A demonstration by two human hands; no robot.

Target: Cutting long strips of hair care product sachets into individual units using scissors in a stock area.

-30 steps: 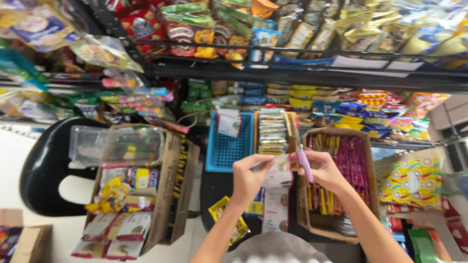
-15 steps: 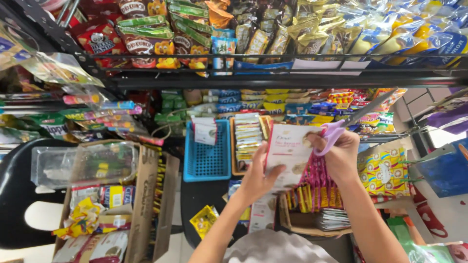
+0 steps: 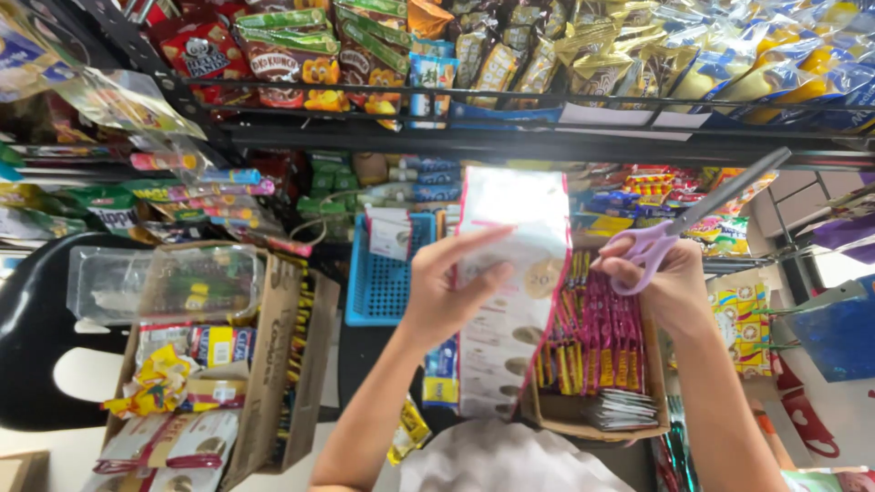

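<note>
While 0.5 s ago it sat lower, the long white-and-pink foil sachet strip [image 3: 510, 292] is now raised, pinched in left hand [image 3: 447, 296]; right hand [image 3: 670, 282] grips purple-handled scissors [image 3: 679, 228], blades up; cutting looks imminent.

We hold a strip of sachets [image 3: 510, 292] upright in front of us, white with pink edges and round brown marks down its length; its top reaches toward the shelf and its lower end hangs down to our lap. Our left hand [image 3: 447, 292] pinches it near the upper middle, fingers across its face. Our right hand [image 3: 661, 278] grips scissors [image 3: 693, 219] with lilac handles, grey blades pointing up and to the right, just beside the strip.
</note>
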